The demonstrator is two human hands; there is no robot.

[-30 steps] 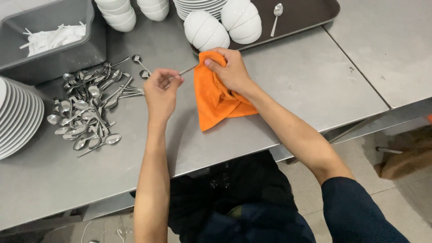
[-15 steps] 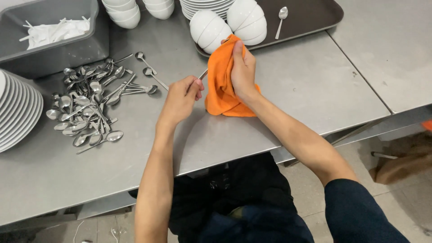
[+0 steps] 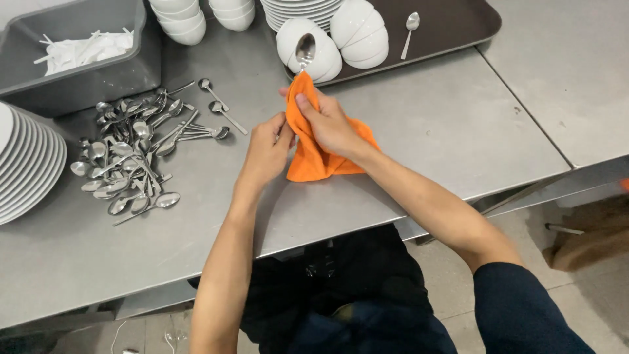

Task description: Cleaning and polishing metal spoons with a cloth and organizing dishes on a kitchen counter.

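My left hand (image 3: 267, 143) is near the middle of the picture. Its fingers are curled shut on the low end of the spoon (image 3: 304, 49), I think, but the orange cloth (image 3: 316, 157) hides the handle there. My right hand (image 3: 325, 121) is just beside it, wrapped tight around the cloth and the spoon's handle inside. The spoon's round bowl sticks out of the top of the cloth, up in the middle of the picture.

To rub it well, I should hold the low end firm and squeeze the cloth all the way round.

At the left lies a pile of spoons (image 3: 124, 164) on the steel table (image 3: 419, 131). Further up sit white bowls (image 3: 341, 36) on a brown tray (image 3: 452, 23), with one more spoon (image 3: 410, 29).
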